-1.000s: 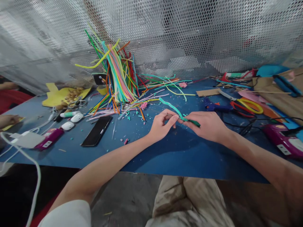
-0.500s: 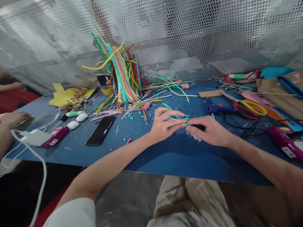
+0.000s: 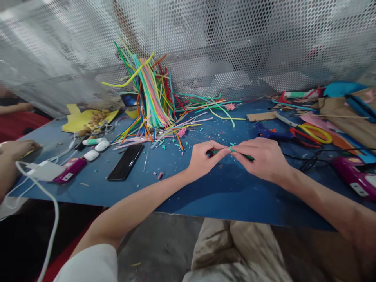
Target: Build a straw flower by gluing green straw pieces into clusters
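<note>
Over the blue table, my left hand [image 3: 202,157] and my right hand [image 3: 263,158] meet fingertip to fingertip. Both are closed in a pinch on a thin green pipe cleaner [image 3: 232,149]. A bright green bit of it shows between the fingertips, and darker green shows under the right fingers and by the left thumb. The fingers cover the rest of it. Tiny turquoise cut bits [image 3: 164,143] lie on the table beyond my left hand.
A bundle of colourful pipe cleaners [image 3: 152,94] stands at the back. A black phone [image 3: 125,162] lies to the left. On the right are a blue glue gun [image 3: 273,133], yellow-handled scissors [image 3: 315,134] and a purple box [image 3: 352,176]. A co-worker's hand [image 3: 20,149] rests far left.
My left hand's spread fingers have curled into a pinch. The thin pale strands by them no longer show, nor does the pale lilac thing under my right hand.
</note>
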The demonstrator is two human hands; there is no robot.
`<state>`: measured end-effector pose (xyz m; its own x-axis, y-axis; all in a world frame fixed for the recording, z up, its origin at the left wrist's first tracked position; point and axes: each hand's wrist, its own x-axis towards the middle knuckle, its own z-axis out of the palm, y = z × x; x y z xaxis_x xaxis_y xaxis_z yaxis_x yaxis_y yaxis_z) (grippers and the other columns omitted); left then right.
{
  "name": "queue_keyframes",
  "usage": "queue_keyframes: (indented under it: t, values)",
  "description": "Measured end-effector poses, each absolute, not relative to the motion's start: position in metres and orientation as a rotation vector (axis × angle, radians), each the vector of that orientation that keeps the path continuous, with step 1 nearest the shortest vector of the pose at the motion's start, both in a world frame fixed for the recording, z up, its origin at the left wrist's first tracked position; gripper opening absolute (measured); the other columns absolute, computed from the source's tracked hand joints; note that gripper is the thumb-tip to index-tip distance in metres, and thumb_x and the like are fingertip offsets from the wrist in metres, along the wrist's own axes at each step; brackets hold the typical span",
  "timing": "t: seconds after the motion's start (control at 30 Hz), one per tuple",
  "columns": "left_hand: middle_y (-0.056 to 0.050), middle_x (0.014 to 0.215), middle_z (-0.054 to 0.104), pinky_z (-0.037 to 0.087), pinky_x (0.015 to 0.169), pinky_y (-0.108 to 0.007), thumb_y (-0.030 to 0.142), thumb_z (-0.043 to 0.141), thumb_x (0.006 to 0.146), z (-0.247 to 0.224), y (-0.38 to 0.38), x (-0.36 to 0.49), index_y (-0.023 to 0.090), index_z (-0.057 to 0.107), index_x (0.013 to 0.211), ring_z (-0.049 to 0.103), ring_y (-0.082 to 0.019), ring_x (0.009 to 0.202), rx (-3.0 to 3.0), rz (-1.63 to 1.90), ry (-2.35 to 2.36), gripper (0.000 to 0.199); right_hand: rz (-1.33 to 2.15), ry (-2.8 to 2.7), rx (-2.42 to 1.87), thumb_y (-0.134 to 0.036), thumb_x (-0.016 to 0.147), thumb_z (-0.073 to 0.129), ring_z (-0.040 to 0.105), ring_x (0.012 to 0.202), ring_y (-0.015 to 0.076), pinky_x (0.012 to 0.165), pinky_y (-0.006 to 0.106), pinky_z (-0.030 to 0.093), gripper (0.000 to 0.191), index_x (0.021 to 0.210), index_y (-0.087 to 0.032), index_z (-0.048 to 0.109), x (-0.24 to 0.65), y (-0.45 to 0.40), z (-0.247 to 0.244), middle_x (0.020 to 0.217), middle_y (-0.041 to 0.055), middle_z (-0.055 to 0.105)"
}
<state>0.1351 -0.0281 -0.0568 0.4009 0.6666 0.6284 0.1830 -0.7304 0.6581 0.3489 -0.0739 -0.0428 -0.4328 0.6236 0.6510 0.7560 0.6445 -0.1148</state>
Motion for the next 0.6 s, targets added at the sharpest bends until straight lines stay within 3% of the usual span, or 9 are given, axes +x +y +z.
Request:
queue_keyframes:
  t: [0.17,0.4,0.6]
  values:
    - [-0.005,0.083,0.074,0.045,0.057,-0.022,0.03,0.07,0.091,-0.058,-0.03,0.136,0.016,0.074,0.086,0.065,-0.011,0.07,2.144,1.333,0.711,0.015,-0.285,-2.152,-1.084,-0.028,0.096,0.06,0.072,0.082,0.0188,0.08,0.033,0.048,0.017,0.102,-0.022,0.074,0.344,-0.076,-0.043,0.095,0.0017,0.078]
    - [-0.006,0.088,0.075,0.05,0.069,-0.026,0.025,0.068,0.092,-0.05,-0.025,0.13,0.017,0.071,0.092,0.066,-0.014,0.08,2.259,1.379,0.524,0.009,0.014,-2.249,-1.094,-0.037,0.097,0.057,0.068,0.101,0.0251,0.094,0.042,0.046,0.026,0.111,-0.02,0.071,0.347,-0.079,-0.034,0.105,0.0078,0.076]
    - [-0.006,0.087,0.077,0.051,0.084,-0.035,0.027,0.066,0.094,-0.045,-0.024,0.127,0.018,0.071,0.093,0.07,-0.017,0.084,2.423,1.327,0.375,0.01,0.349,-2.281,-1.0,-0.036,0.1,0.052,0.06,0.12,0.0283,0.107,0.049,0.039,0.027,0.105,-0.024,0.075,0.356,-0.078,-0.022,0.119,0.0079,0.073]
